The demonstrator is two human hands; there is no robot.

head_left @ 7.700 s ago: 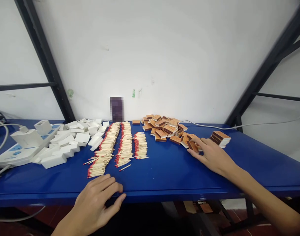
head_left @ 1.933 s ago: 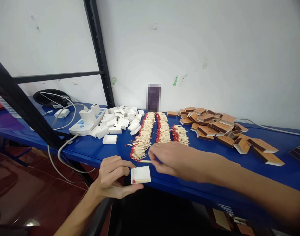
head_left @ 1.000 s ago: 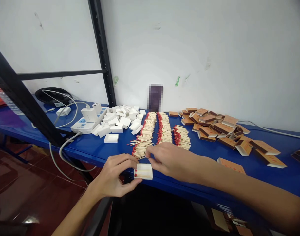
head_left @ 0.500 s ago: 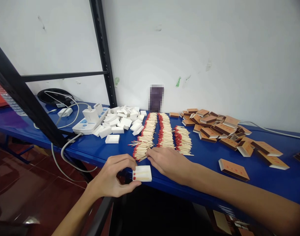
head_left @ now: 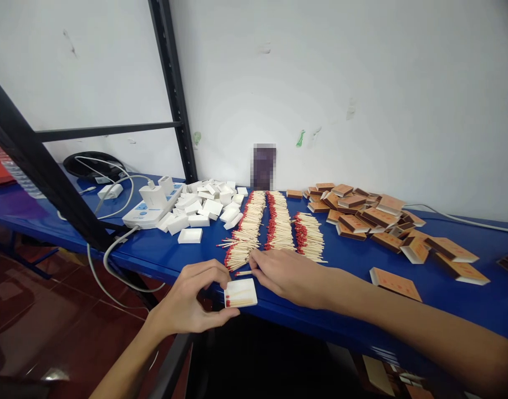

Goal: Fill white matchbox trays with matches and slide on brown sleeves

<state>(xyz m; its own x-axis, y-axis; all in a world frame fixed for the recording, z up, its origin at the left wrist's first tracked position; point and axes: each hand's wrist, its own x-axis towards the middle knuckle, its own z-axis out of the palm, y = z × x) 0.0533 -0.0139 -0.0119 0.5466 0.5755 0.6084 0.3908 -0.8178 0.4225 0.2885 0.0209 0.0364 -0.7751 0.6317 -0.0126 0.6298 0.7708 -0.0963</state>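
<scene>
My left hand [head_left: 191, 302] grips a white matchbox tray [head_left: 240, 293] at the near edge of the blue table [head_left: 162, 255]; a few red-tipped matches lie in the tray. My right hand [head_left: 289, 275] is pinched on a single match [head_left: 242, 272] just above the tray, beside the near end of the rows of matches [head_left: 254, 227]. A brown matchbox sleeve [head_left: 394, 284] lies alone to the right of my right forearm.
A heap of white trays [head_left: 204, 208] lies at the left, next to a power strip with chargers and cables [head_left: 148, 205]. A pile of brown sleeves [head_left: 362, 213] is at the right. Black shelf posts [head_left: 171, 88] stand at the left.
My right hand has drawn one match out of the pile toward the tray. Earlier, a tray was picked up by my left hand and a sleeve was set down at the right.
</scene>
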